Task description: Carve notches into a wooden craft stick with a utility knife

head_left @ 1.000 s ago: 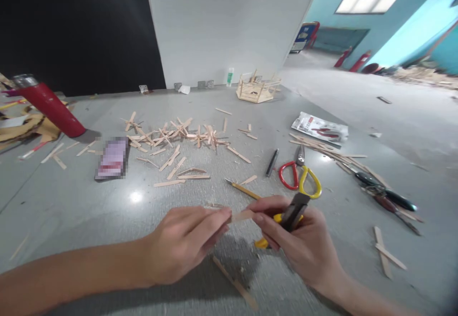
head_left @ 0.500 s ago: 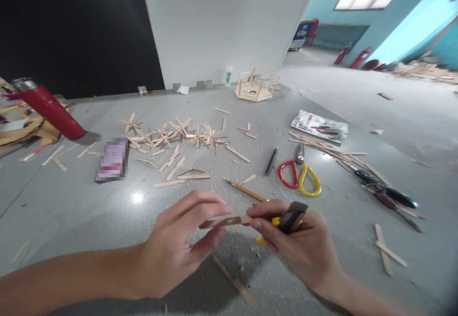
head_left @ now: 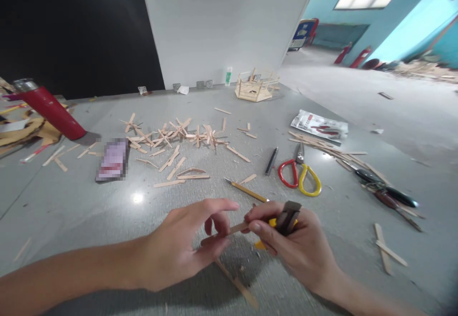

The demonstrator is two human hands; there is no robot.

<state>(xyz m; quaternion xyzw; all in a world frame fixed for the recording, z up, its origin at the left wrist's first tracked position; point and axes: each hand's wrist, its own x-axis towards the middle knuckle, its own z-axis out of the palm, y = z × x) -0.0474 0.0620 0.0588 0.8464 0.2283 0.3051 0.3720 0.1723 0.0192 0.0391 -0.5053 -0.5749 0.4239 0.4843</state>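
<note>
Between my two hands is a thin wooden stick (head_left: 236, 229). My left hand (head_left: 186, 242) pinches its left end between the thumb and bent fingers, with the index finger stretched out above. The fingertips of my right hand (head_left: 296, 239) grip the stick's right end. Tucked in the same right hand is a tool with a dark metal head (head_left: 288, 217) and yellow handles, partly hidden by the fingers. Under my hands another wooden stick (head_left: 238, 285) lies on the grey table (head_left: 136, 225). Just beyond them lies a craft knife with a yellow-brown handle (head_left: 248, 192).
Scissors (head_left: 309, 181), a black pen-like tool (head_left: 272, 161) and a pile of stick pieces (head_left: 175, 134) lie farther back. A wooden frame (head_left: 254, 91) and a glue stick (head_left: 228, 76) stand behind. At left are a phone (head_left: 113, 159) and a red bottle (head_left: 53, 111); black-handled tools (head_left: 390, 192) lie right.
My left index finger has lifted and straightened, while the other fingers have curled on the stick. The stick now slopes down to the left. My right hand has shifted slightly left with the tool.
</note>
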